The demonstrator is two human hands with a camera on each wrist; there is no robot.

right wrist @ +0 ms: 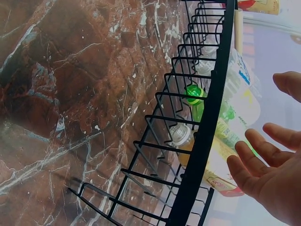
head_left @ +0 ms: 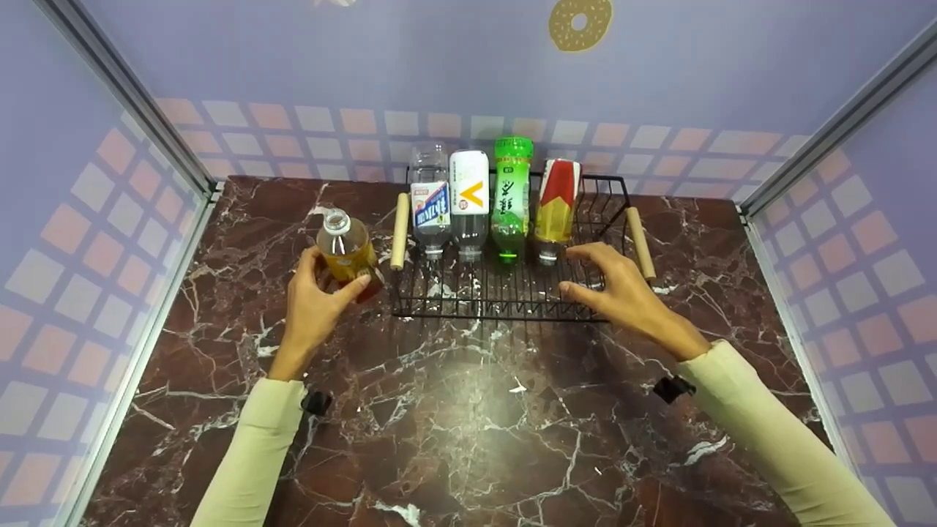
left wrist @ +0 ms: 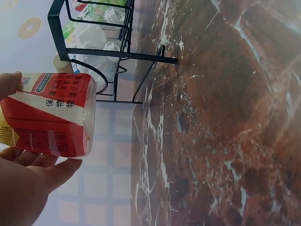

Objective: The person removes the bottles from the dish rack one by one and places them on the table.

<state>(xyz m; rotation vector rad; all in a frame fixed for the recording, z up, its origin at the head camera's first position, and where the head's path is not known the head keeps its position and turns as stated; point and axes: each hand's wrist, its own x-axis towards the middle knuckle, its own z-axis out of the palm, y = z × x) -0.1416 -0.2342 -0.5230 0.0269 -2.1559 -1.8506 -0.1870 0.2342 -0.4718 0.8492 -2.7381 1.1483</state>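
Note:
My left hand (head_left: 313, 301) grips a bottle with a yellow and red label (head_left: 350, 258), neck up, left of the basket. In the left wrist view its base hangs above the tabletop. Spread fingers mark my right hand (head_left: 628, 291), over the right part of a black wire basket (head_left: 505, 317), beside an inverted red and yellow bottle (head_left: 558, 201) and holding nothing. Left of that bottle in the basket stand a green bottle (head_left: 511, 194), a clear bottle with a white label (head_left: 469, 187) and a clear bottle with a blue label (head_left: 430, 205), all neck down.
Light wooden handles, left (head_left: 400, 230) and right (head_left: 640, 241), flank the basket. It stands on a dark red marbled tabletop (head_left: 468, 432) near the back wall (head_left: 439, 66). Side panels (head_left: 80, 219) enclose the table at left and right.

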